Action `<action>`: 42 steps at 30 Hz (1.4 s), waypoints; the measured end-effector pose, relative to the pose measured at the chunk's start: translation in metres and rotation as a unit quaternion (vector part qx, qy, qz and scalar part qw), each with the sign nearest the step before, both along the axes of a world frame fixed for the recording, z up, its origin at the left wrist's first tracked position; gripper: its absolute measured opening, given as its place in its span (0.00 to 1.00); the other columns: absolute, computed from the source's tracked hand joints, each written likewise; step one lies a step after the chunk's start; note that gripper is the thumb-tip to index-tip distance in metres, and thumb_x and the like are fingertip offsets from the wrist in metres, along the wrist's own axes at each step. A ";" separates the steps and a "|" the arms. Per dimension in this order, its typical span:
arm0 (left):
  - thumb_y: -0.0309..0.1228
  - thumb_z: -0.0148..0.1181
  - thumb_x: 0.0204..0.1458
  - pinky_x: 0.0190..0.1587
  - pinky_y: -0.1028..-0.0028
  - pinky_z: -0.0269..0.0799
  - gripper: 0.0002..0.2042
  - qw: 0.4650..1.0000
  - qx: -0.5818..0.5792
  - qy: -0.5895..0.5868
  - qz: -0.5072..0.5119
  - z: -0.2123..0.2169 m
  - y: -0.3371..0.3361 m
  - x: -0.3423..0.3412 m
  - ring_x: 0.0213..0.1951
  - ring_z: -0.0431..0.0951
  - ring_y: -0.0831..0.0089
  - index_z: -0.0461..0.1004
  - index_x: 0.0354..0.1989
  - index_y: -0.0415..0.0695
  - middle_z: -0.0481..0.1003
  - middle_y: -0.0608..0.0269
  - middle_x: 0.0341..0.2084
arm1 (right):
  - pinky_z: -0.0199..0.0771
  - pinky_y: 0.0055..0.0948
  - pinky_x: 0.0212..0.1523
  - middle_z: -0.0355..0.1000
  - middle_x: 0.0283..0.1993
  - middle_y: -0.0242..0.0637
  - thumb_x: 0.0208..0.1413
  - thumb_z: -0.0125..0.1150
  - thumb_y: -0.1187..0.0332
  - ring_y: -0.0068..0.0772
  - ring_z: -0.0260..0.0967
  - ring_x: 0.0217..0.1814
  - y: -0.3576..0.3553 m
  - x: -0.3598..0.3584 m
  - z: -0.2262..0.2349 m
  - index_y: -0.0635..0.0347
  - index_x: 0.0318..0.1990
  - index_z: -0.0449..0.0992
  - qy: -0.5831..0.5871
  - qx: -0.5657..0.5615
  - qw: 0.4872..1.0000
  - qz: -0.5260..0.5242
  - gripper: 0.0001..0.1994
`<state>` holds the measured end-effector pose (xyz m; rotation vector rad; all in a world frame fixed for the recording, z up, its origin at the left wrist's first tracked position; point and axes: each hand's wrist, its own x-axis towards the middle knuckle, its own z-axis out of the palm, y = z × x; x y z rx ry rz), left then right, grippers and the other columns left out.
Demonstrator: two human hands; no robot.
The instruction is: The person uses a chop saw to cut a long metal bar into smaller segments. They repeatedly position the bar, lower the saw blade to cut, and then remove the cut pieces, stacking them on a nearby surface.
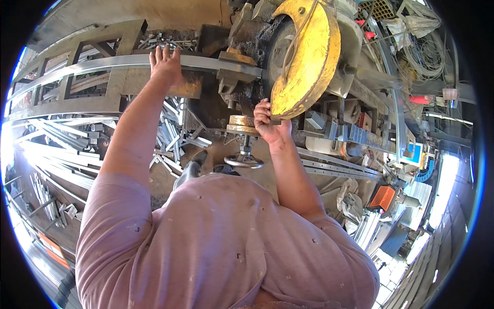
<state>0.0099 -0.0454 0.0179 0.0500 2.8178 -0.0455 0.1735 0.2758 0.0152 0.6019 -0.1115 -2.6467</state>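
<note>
A long silver square metal tube (119, 62) lies across a grey steel frame and runs into the vise (232, 72) of a cut-off saw. Flat on top of the tube rests my left hand (167, 66), fingers stretched and slightly spread. The saw's yellow blade guard (311, 62) curves over a dark round disc (279, 47), just beyond the tube's end. My right hand (272, 129) has its fingers curled at the guard's lower tip and appears to grip it; the palm side is partly hidden. Between my arms stands the vise's round metal handwheel (244, 160) on a threaded screw.
Cut metal offcuts (172, 129) lie heaped on the floor left of the saw, near my shoe (194, 164). The steel support frame (98, 109) extends left. Perforated metal bars (339, 167), an orange box (382, 198) and coiled wire (424, 56) are on the right.
</note>
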 end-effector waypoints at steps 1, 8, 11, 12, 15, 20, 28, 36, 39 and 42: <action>0.34 0.69 0.42 0.76 0.48 0.30 0.52 1.000 -0.002 0.006 -0.003 -0.001 0.000 -0.001 0.78 0.37 0.47 0.45 0.77 0.52 0.44 0.51 0.77 | 0.58 0.21 0.28 0.66 0.33 0.30 0.61 0.58 0.64 0.22 0.59 0.30 0.000 0.000 0.000 0.63 0.42 0.73 0.004 -0.003 1.000 0.001 0.10; 0.32 0.66 0.44 0.76 0.48 0.31 0.49 0.999 -0.018 0.026 -0.009 -0.008 -0.003 0.001 0.78 0.37 0.48 0.45 0.77 0.52 0.44 0.50 0.77 | 0.59 0.21 0.28 0.67 0.33 0.31 0.60 0.60 0.64 0.22 0.59 0.30 -0.003 0.003 0.003 0.63 0.44 0.73 0.035 -0.002 0.999 0.010 0.12; 0.30 0.63 0.45 0.76 0.48 0.31 0.48 0.999 -0.019 0.032 -0.010 -0.013 -0.003 0.000 0.78 0.37 0.48 0.46 0.77 0.53 0.44 0.51 0.77 | 0.60 0.21 0.27 0.66 0.33 0.30 0.61 0.60 0.64 0.22 0.60 0.30 -0.002 0.006 0.004 0.63 0.46 0.72 0.033 0.003 0.999 0.011 0.12; 0.30 0.63 0.45 0.76 0.48 0.31 0.48 0.999 -0.019 0.041 -0.009 -0.016 -0.004 0.000 0.78 0.38 0.48 0.46 0.77 0.53 0.45 0.51 0.77 | 0.60 0.21 0.27 0.66 0.33 0.30 0.61 0.60 0.65 0.23 0.60 0.30 0.000 0.006 0.002 0.63 0.46 0.72 0.035 0.000 0.999 0.014 0.12; 0.32 0.72 0.39 0.76 0.47 0.38 0.51 0.996 -0.035 0.076 -0.018 -0.026 -0.004 0.001 0.77 0.42 0.48 0.49 0.76 0.56 0.49 0.54 0.76 | 0.60 0.22 0.27 0.66 0.33 0.30 0.64 0.57 0.66 0.23 0.60 0.30 0.000 0.007 0.003 0.63 0.45 0.71 0.036 0.002 0.999 0.016 0.10; 0.40 0.67 0.38 0.76 0.44 0.32 0.46 0.998 0.018 0.060 -0.027 -0.025 -0.009 -0.002 0.75 0.44 0.45 0.59 0.71 0.47 0.55 0.46 0.71 | 0.59 0.25 0.26 0.66 0.32 0.31 0.67 0.53 0.66 0.26 0.61 0.30 0.002 0.006 0.002 0.62 0.45 0.70 0.028 0.005 0.999 0.027 0.08; 0.42 0.75 0.33 0.76 0.45 0.36 0.48 0.997 0.042 0.065 -0.016 -0.018 -0.006 -0.001 0.75 0.45 0.46 0.61 0.69 0.45 0.56 0.46 0.70 | 0.60 0.25 0.27 0.66 0.32 0.32 0.71 0.47 0.67 0.28 0.61 0.30 0.006 0.006 0.002 0.61 0.46 0.69 0.031 -0.005 0.998 0.051 0.08; 0.41 0.75 0.31 0.76 0.45 0.37 0.48 0.996 0.042 0.076 -0.017 -0.016 -0.005 -0.001 0.74 0.47 0.46 0.62 0.68 0.46 0.57 0.47 0.69 | 0.59 0.25 0.30 0.64 0.33 0.31 0.66 0.53 0.65 0.26 0.60 0.32 0.017 0.005 0.002 0.61 0.51 0.69 0.044 0.001 0.996 0.077 0.11; 0.41 0.75 0.31 0.76 0.44 0.36 0.49 0.998 0.017 0.060 -0.012 -0.019 -0.005 -0.005 0.75 0.46 0.45 0.61 0.69 0.47 0.57 0.47 0.70 | 0.58 0.26 0.25 0.65 0.31 0.31 0.68 0.51 0.69 0.26 0.60 0.28 0.013 0.003 0.008 0.59 0.46 0.69 0.007 0.008 0.997 0.082 0.05; 0.27 0.66 0.42 0.76 0.48 0.37 0.44 0.987 -0.049 0.149 -0.027 -0.058 -0.017 -0.006 0.77 0.43 0.50 0.55 0.73 0.54 0.51 0.58 0.75 | 0.58 0.26 0.26 0.64 0.31 0.30 0.69 0.49 0.68 0.26 0.59 0.28 0.010 0.004 0.015 0.59 0.46 0.69 0.013 0.004 0.996 0.086 0.05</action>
